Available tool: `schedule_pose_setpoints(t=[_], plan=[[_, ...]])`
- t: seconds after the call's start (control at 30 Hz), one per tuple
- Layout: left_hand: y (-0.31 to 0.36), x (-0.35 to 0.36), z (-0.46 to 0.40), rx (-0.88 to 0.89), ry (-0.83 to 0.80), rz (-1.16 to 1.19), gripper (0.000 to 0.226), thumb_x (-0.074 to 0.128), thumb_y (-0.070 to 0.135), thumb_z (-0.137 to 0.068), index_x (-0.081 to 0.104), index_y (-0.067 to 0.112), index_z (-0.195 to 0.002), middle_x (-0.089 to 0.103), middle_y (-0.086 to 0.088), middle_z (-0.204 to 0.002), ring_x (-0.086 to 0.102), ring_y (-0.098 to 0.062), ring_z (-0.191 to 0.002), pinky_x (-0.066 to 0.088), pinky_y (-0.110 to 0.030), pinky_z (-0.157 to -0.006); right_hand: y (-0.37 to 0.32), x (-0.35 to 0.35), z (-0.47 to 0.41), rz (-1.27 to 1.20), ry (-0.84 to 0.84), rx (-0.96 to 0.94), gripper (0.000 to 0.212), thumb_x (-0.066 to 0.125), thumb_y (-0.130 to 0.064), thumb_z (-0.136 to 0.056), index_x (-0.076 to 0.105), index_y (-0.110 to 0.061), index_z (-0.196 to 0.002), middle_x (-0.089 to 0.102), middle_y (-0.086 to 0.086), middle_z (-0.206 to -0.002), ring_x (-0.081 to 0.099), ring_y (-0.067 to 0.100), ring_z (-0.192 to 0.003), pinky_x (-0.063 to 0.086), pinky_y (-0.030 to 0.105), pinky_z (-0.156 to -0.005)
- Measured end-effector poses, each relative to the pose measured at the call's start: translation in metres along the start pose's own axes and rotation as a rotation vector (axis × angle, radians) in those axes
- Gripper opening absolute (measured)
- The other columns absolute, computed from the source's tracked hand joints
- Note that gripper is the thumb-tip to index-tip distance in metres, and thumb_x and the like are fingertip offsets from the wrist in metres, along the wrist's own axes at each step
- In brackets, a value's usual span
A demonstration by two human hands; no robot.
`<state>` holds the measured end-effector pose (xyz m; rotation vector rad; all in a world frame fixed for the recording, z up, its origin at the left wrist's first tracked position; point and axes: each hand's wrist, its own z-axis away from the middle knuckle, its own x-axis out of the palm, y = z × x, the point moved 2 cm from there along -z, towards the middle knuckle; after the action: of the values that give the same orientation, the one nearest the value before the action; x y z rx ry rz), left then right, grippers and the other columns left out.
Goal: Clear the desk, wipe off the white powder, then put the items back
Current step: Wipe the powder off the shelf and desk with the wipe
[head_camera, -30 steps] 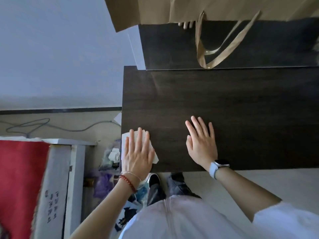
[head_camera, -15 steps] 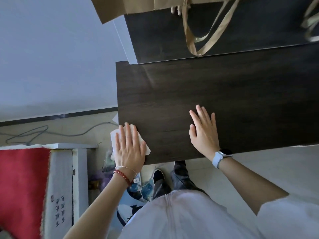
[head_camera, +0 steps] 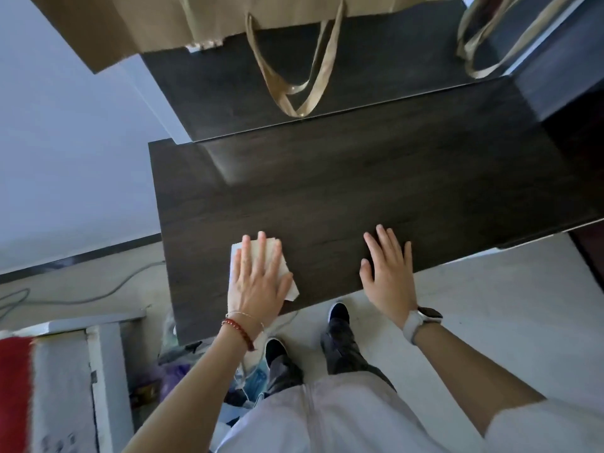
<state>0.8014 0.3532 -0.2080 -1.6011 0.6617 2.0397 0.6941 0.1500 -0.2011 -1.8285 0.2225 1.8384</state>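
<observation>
A dark wooden desk (head_camera: 359, 191) fills the middle of the view, its top bare of items and with no white powder that I can see. My left hand (head_camera: 258, 282) lies flat, fingers spread, pressing a folded white tissue (head_camera: 289, 289) onto the desk near its front edge. My right hand (head_camera: 389, 269) rests flat and open on the desk's front edge, holding nothing, a white watch on its wrist.
Brown paper bags (head_camera: 163, 24) with ribbon handles (head_camera: 294, 89) stand on the raised back shelf (head_camera: 376, 70). Left of the desk are a bin with plastic bags (head_camera: 173, 377) on the floor, a grey cable (head_camera: 98, 297) and a white frame with red cloth (head_camera: 13, 387).
My left hand has slid the tissue from the desk's left front corner to the right, farther onto the top. My right hand stays pressed at the front edge.
</observation>
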Motion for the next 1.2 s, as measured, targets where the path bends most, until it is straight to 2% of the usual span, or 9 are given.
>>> schedule_pose_setpoints(t=[0.1, 0.23, 0.43, 0.6, 0.8, 0.9, 1.0, 1.1, 1.2], plan=[[-0.008, -0.008, -0.015, -0.195, 0.017, 0.093, 0.060, 0.018, 0.041, -0.087, 0.033, 0.010, -0.135, 0.028, -0.027, -0.145, 0.024, -0.043, -0.135, 0.025, -0.054, -0.108, 0.011, -0.006, -0.014, -0.007, -0.044, -0.082, 0.049, 0.057, -0.015, -0.085, 0.044, -0.012, -0.131, 0.038, 0.016, -0.144, 0.031, 0.033, -0.135, 0.020, 0.058, -0.107], [0.025, -0.020, -0.054, -0.315, 0.057, 0.163, 0.058, 0.021, 0.038, -0.084, 0.037, 0.009, -0.132, 0.042, -0.026, -0.131, 0.035, -0.044, -0.123, 0.030, -0.056, -0.104, 0.051, -0.022, -0.033, 0.034, -0.071, -0.119, 0.052, 0.060, -0.017, -0.082, 0.044, -0.012, -0.131, 0.040, 0.016, -0.143, 0.034, 0.033, -0.134, 0.021, 0.057, -0.106], [0.180, -0.015, -0.132, 0.039, 0.047, -0.001, 0.063, 0.040, 0.042, -0.084, 0.035, 0.007, -0.136, 0.042, -0.014, -0.142, 0.036, -0.036, -0.131, 0.029, -0.054, -0.106, 0.149, -0.048, -0.049, 0.068, -0.056, 0.051, 0.051, 0.064, -0.015, -0.080, 0.047, -0.010, -0.128, 0.044, 0.018, -0.139, 0.037, 0.035, -0.131, 0.025, 0.058, -0.104], [0.275, 0.002, -0.119, 0.416, -0.088, -0.132, 0.063, 0.019, 0.045, -0.086, 0.027, 0.012, -0.139, 0.036, -0.003, -0.147, 0.032, -0.026, -0.135, 0.022, -0.050, -0.112, 0.210, -0.062, -0.042, 0.018, -0.021, 0.202, 0.047, 0.056, -0.010, -0.086, 0.043, -0.008, -0.131, 0.037, 0.019, -0.144, 0.029, 0.035, -0.136, 0.017, 0.056, -0.108], [0.219, 0.000, -0.090, 0.469, 0.051, -0.038, 0.047, 0.033, 0.033, -0.086, 0.038, 0.022, -0.131, 0.051, 0.001, -0.136, 0.031, -0.019, -0.129, 0.023, -0.036, -0.106, 0.192, -0.056, -0.033, -0.042, -0.023, 0.206, 0.049, 0.056, -0.008, -0.084, 0.043, -0.007, -0.132, 0.036, 0.021, -0.144, 0.028, 0.036, -0.135, 0.016, 0.053, -0.108], [0.177, 0.005, -0.056, 0.339, 0.033, 0.029, 0.043, 0.026, 0.035, -0.093, 0.040, 0.024, -0.132, 0.047, -0.003, -0.139, 0.028, -0.021, -0.132, 0.021, -0.037, -0.107, 0.165, -0.052, -0.022, -0.072, -0.040, 0.145, 0.046, 0.052, -0.010, -0.085, 0.045, -0.008, -0.130, 0.040, 0.020, -0.142, 0.032, 0.036, -0.134, 0.019, 0.053, -0.107], [0.141, 0.008, -0.023, 0.150, -0.013, 0.064, 0.051, 0.008, 0.042, -0.095, 0.039, 0.025, -0.132, 0.045, -0.007, -0.140, 0.027, -0.024, -0.132, 0.018, -0.037, -0.106, 0.138, -0.044, -0.002, -0.055, -0.103, 0.066, 0.047, 0.032, -0.023, -0.084, 0.049, -0.009, -0.125, 0.047, 0.019, -0.136, 0.041, 0.035, -0.128, 0.025, 0.054, -0.103], [0.114, 0.008, 0.006, 0.019, 0.003, 0.127, 0.053, 0.007, 0.042, -0.095, 0.044, 0.023, -0.129, 0.047, -0.009, -0.139, 0.026, -0.023, -0.131, 0.018, -0.037, -0.105, 0.118, -0.037, 0.018, -0.059, -0.121, 0.008, 0.052, 0.026, -0.024, -0.081, 0.052, -0.006, -0.123, 0.049, 0.020, -0.135, 0.043, 0.037, -0.126, 0.022, 0.055, -0.102], [0.101, 0.012, 0.024, 0.032, 0.065, 0.185, 0.050, 0.014, 0.038, -0.097, 0.051, 0.019, -0.125, 0.052, -0.010, -0.134, 0.033, -0.025, -0.128, 0.024, -0.037, -0.104, 0.102, -0.033, 0.037, -0.172, -0.149, 0.003, 0.055, 0.023, -0.022, -0.080, 0.054, -0.003, -0.120, 0.046, 0.022, -0.136, 0.040, 0.038, -0.128, 0.025, 0.053, -0.104]])
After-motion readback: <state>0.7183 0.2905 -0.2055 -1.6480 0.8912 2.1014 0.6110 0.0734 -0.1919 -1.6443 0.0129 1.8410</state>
